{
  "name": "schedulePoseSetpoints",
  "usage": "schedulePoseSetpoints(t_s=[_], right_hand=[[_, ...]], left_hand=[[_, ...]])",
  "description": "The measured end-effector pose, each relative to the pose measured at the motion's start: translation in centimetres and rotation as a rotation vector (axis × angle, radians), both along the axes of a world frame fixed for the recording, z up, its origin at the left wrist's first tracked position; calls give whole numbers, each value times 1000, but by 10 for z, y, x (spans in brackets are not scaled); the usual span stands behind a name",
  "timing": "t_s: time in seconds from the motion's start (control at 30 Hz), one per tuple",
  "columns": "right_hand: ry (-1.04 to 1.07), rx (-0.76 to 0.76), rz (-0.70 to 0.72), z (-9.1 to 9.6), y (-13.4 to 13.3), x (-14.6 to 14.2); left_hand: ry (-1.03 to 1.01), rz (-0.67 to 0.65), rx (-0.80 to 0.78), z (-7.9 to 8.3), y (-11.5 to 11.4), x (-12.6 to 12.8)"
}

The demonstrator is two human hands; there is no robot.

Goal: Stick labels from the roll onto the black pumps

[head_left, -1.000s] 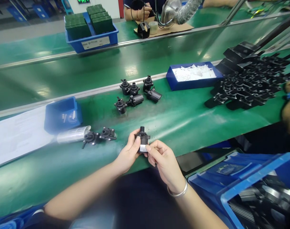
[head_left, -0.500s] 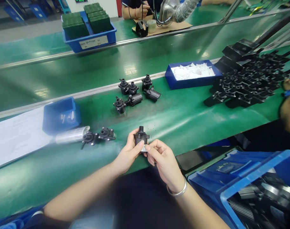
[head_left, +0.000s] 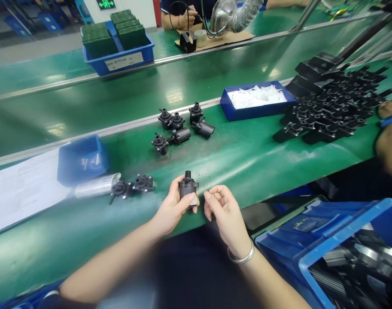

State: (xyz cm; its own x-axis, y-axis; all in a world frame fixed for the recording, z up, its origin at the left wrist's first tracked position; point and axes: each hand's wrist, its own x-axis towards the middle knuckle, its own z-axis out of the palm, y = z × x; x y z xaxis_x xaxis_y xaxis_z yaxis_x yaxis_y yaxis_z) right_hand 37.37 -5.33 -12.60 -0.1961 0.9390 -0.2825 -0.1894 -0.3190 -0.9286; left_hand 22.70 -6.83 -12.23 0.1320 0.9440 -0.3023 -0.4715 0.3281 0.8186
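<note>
My left hand (head_left: 171, 210) is closed around a small black water pump (head_left: 188, 184), held upright just over the near edge of the bench. Its outlet points up, and the thumb lies over a silvery-white label (head_left: 193, 200) low on the body. My right hand (head_left: 222, 208) is a little to the right, apart from the pump, with thumb and forefinger pinched together. Whether anything tiny sits in that pinch I cannot make out. Two more pumps (head_left: 143, 183) lie left of my hands, and a group of several pumps (head_left: 180, 135) stands or lies farther back.
A dark blue tray (head_left: 260, 112) of white strips stands at the back, beside a large pile of black parts (head_left: 331, 107). At right is a blue crate (head_left: 344, 231) of pumps. A co-worker's arm (head_left: 389, 141) reaches in. Left are paper (head_left: 22, 184) and a blue bin (head_left: 83, 159).
My right hand has come away from the pump and moved slightly right, uncovering the pump's lower side. My left hand keeps hold of the pump. The camera view has shifted slightly.
</note>
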Motion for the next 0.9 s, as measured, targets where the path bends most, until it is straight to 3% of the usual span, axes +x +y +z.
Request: schedulePoseSetpoints(t_s=[0.17,0.4,0.7,0.8,0.9], right_hand=[[-9,47,-18,-2,5,3],[25,92,-10,0,7,-7],[-10,96,111,-9,9,-17],[-65,175,35,-8,16,-13],[-96,187,143,-8,22,-18]], left_hand=[[18,71,-43,2,2,1],[-204,15,-38,8,6,-6],[-124,34,70,1,5,-3],[70,97,161,-1,7,-6],[500,147,173,-4,10,-12]])
